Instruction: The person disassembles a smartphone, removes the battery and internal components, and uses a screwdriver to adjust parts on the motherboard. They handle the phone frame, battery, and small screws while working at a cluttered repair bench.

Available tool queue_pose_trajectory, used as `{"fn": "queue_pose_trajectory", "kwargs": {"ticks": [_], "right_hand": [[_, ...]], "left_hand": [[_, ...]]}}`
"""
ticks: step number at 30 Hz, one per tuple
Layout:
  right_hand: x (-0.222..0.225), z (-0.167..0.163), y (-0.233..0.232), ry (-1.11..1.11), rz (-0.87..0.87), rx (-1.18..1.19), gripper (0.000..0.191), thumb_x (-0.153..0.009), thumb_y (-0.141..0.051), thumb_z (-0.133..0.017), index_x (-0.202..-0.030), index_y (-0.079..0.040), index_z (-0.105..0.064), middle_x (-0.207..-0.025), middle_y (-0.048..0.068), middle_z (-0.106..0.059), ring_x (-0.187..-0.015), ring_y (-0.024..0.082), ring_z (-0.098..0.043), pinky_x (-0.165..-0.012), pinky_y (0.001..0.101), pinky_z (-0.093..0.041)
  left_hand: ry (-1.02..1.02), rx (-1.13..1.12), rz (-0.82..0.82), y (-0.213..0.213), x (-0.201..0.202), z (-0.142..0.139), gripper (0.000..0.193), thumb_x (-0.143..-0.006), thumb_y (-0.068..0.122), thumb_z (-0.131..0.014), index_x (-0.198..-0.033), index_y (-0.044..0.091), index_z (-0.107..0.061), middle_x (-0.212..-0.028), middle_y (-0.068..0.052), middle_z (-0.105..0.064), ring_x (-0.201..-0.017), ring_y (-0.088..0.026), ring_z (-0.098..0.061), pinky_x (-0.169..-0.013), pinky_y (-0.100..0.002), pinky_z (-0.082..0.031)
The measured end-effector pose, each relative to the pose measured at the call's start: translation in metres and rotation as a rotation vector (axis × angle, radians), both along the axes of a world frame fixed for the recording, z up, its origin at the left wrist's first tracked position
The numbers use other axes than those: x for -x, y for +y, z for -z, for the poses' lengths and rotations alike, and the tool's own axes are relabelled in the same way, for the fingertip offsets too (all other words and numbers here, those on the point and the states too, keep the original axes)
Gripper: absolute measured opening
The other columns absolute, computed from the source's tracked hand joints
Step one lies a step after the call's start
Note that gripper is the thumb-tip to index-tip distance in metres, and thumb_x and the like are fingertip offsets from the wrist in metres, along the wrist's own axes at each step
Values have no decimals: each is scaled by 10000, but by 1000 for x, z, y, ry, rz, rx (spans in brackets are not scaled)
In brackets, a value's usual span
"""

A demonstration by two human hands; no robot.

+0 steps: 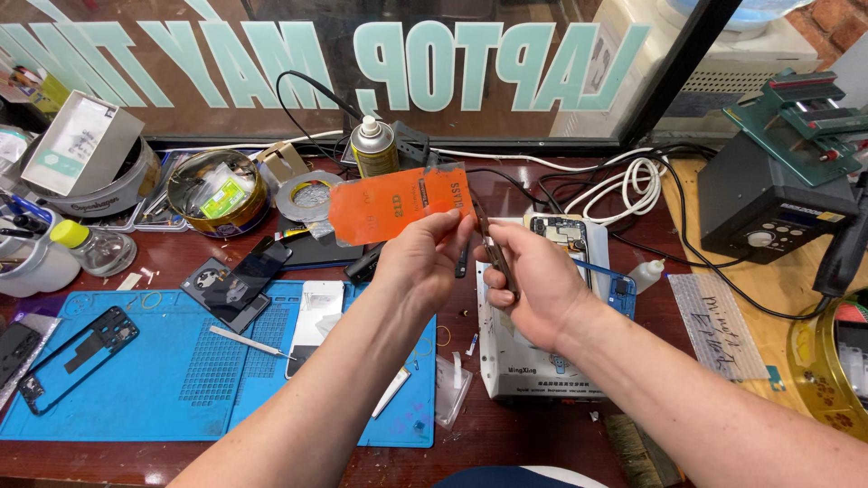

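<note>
My left hand (423, 258) holds up an orange rectangular film sheet (398, 204) by its right edge, above the table's middle. My right hand (533, 280) grips thin tweezers (495, 255) whose tip touches the sheet's right corner. Below my right hand a white heating-plate box (533, 370) carries a phone body (565, 237) with its back open. A blue work mat (154, 389) lies to the left with a dark phone frame (77, 357), a black phone part (235, 285) and a white phone piece (316, 312) on it.
A spray can (372, 146), tape roll (307, 195) and a round tin of small items (217, 192) stand at the back. White and black cables (633, 185) coil at back right. A black machine (778, 203) sits right. A small dropper bottle (646, 274) lies by the box.
</note>
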State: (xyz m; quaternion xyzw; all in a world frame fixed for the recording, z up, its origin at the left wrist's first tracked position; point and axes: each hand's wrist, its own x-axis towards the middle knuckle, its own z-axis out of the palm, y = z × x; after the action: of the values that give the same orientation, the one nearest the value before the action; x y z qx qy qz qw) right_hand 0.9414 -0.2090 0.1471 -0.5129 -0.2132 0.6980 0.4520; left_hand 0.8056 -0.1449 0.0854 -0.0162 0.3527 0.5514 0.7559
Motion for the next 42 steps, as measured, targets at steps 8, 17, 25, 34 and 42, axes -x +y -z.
{"fn": "queue_pose_trajectory", "kwargs": {"ticks": [8, 17, 25, 34, 42], "right_hand": [[0, 6, 7, 89, 12, -22, 165, -980, -260, -538, -969, -113, -613, -837, -8, -578, -634, 98, -468, -506, 258, -346], [4, 2, 6, 45, 2, -3, 146, -968, -256, -543, -1003, -144, -630, -829, -30, -561, -641, 89, -454, -520, 252, -347], [4, 4, 7, 67, -4, -44, 158, -982, -238, -534, -1055, -121, -613, -847, -26, -551, -644, 82, -439, -508, 246, -338], [4, 11, 9, 57, 56, -48, 182, -954, -195, -568, -1116, -116, -602, -853, -8, -558, -636, 89, -441, -498, 242, -332], [5, 16, 10, 31, 102, -79, 241, -941, -181, -587, -1164, -93, -608, -839, 3, -560, -592, 77, -437, -469, 234, -319]], "left_hand": [[40, 85, -74, -9, -11, -11, 207, -897, -10, -691, -1075, -33, -589, -1005, -133, -674, -878, -232, -703, -741, -253, -635], [-28, 93, -135, -4, -10, -16, 218, -896, -33, -691, -1078, -76, -578, -1037, -167, -662, -891, -261, -720, -747, -255, -664], [17, 98, -116, -10, -12, -25, 235, -899, -33, -677, -1104, -52, -563, -1067, -176, -654, -899, -257, -718, -756, -259, -657], [13, 86, -94, -6, -12, -15, 222, -897, -21, -686, -1089, -56, -580, -1057, -160, -663, -903, -248, -712, -757, -256, -651], [-24, 106, -113, -7, -15, -18, 225, -897, -32, -680, -1095, -57, -576, -1067, -165, -650, -922, -264, -710, -777, -272, -668]]}}
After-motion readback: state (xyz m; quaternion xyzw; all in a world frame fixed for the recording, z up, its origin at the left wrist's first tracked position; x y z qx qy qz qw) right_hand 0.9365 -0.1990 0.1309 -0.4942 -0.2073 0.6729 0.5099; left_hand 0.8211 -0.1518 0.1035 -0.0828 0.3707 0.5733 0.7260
